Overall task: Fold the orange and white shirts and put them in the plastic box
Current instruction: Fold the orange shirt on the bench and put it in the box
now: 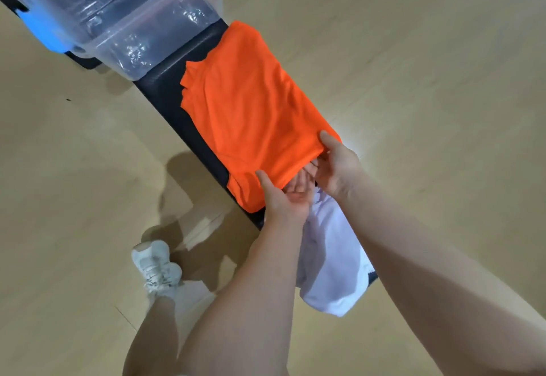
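Note:
The orange shirt lies partly folded along a narrow dark bench. My left hand has its thumb on top of the shirt's near edge and its fingers slipped under it. My right hand grips the same near edge at the right corner, thumb on top. The white shirt lies loose on the bench's near end, below my forearms. The clear plastic box stands at the bench's far end, beyond the orange shirt.
A blue lid or handle shows at the box's left side. My left leg and a white sneaker stand on the light wooden floor left of the bench.

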Demonstrator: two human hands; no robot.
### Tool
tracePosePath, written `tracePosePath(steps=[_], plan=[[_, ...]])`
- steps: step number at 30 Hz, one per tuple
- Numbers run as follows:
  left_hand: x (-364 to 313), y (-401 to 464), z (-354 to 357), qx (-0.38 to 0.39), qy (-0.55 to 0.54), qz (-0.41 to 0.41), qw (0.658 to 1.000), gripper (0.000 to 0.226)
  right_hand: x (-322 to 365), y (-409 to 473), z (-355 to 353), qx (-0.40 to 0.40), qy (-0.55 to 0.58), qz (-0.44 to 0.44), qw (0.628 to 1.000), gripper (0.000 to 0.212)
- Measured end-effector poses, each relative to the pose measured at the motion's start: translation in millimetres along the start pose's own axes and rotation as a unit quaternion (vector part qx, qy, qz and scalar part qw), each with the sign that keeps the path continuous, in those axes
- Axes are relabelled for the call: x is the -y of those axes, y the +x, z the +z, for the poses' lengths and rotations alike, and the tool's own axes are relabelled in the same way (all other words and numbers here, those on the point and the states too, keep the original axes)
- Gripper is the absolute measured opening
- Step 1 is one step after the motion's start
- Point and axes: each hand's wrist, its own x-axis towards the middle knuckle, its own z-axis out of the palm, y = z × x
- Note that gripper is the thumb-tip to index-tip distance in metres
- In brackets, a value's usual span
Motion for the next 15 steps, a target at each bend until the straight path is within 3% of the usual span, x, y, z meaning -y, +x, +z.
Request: tracePosePath(steps=[3, 5, 7, 9, 11, 15], plan=[[-16, 8, 4, -0.056, -0.028, 0.101, 0.993, 0.025, 4, 0, -10, -0.019, -0.008, -0.002, 1.000, 0.013], [-31, 10, -7, -0.105, 0.014, 0.162, 0.981, 0.033, 3, 0, -17, -0.052, -0.038, -0.007, 0.998, 0.012], [-42, 0, -25, -0.122, 0.077, 0.206, 0.968, 0.032, -2, -2, -29, -0.099, -0.139, -0.040, 0.985, 0.008], [-49, -17, -43, -0.154, 0.156, 0.214, 0.952, 0.018, -10, -8, -42, -0.142, -0.250, -0.075, 0.955, 0.024], [-53, -38, -58, -0.196, 0.251, 0.238, 0.918, 0.010, -14, -25, -51, -0.160, -0.306, -0.099, 0.933, 0.031], [-60, -78, -63, -0.219, 0.404, 0.293, 0.838, 0.010, -13, -60, -60, -0.086, -0.347, -0.137, 0.924, 0.018]])
